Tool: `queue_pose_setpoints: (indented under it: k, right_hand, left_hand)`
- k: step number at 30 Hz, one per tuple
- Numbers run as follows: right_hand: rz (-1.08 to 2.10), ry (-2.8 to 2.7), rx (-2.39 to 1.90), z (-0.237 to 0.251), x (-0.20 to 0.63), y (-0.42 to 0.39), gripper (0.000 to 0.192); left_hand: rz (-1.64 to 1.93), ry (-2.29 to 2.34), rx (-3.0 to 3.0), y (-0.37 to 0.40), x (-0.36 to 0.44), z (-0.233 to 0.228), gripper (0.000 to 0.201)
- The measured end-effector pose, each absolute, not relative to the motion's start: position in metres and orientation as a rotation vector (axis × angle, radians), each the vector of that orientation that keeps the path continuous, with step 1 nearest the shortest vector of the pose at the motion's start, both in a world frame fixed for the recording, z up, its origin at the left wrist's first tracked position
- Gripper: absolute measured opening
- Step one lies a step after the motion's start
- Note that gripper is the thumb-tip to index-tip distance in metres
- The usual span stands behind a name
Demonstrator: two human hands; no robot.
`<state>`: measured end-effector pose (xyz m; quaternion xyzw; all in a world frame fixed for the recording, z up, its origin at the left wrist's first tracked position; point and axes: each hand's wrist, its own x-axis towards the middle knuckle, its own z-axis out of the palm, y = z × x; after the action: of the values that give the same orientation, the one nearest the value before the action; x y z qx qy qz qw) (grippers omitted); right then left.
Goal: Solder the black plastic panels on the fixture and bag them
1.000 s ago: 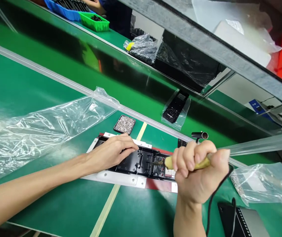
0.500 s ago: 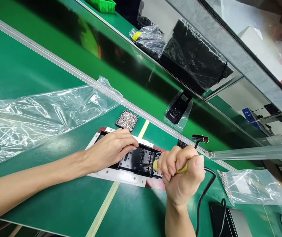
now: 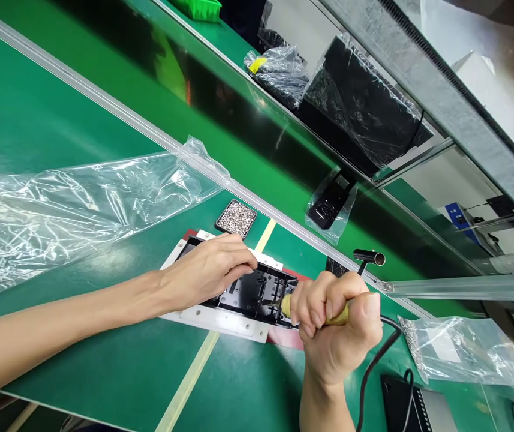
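My right hand (image 3: 340, 327) is wrapped round the yellow handle of a corded soldering iron (image 3: 286, 306). Its thin metal tip points left, down into a black plastic housing (image 3: 250, 294). That housing lies in a white fixture plate (image 3: 230, 326) on a red base (image 3: 286, 338). Over the housing's left part rests my left hand (image 3: 218, 267), fingers bent and pressed together; whether a small piece is between them is hidden. A shallow black tray (image 3: 218, 225) just beyond that hand is full of tiny silvery metal pieces (image 3: 237, 217).
A tubular iron stand (image 3: 369, 257) stands behind my right hand, and the black cord (image 3: 373, 366) loops beside the wrist. Clear plastic sheeting (image 3: 81, 210) covers the left. A metal rail (image 3: 279, 216) crosses the green table; a bagged black part (image 3: 331, 201) lies beyond it.
The view has shifted slightly, so most things sit a little further right. Both hands keep their places at the housing, the iron still in my right hand.
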<state>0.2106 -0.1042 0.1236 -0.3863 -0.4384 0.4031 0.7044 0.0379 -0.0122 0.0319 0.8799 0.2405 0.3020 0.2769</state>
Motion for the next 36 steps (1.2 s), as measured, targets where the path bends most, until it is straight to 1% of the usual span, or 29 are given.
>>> queue_pose_setpoints:
  k: [7,14,20,27,33,36]
  right_hand:
    - [0.909,-0.982,-0.845,0.118,0.209,-0.103,0.047]
    - [0.901,-0.975,-0.867,0.118,0.209,-0.104,0.047]
    - [0.897,-0.971,-0.879,0.117,0.209,-0.104,0.046]
    - [0.896,-0.983,-0.887,0.116,0.21,-0.102,0.046]
    - [0.904,-0.985,-0.881,0.117,0.21,-0.102,0.045]
    - [0.913,-0.972,-0.882,0.117,0.211,-0.103,0.045]
  left_hand:
    - [0.747,0.603,2.373,-0.013,0.044,0.033,0.017]
    - [0.635,0.4,2.473,-0.008,0.066,0.036,0.021]
    - [0.551,0.388,2.476,0.004,0.081,0.029,0.022]
    - [0.567,0.243,2.495,0.013,0.081,0.029,0.019]
    - [0.489,0.288,2.522,0.012,0.075,0.036,0.014]
    - [0.492,0.293,2.571,0.01,0.066,0.039,0.017]
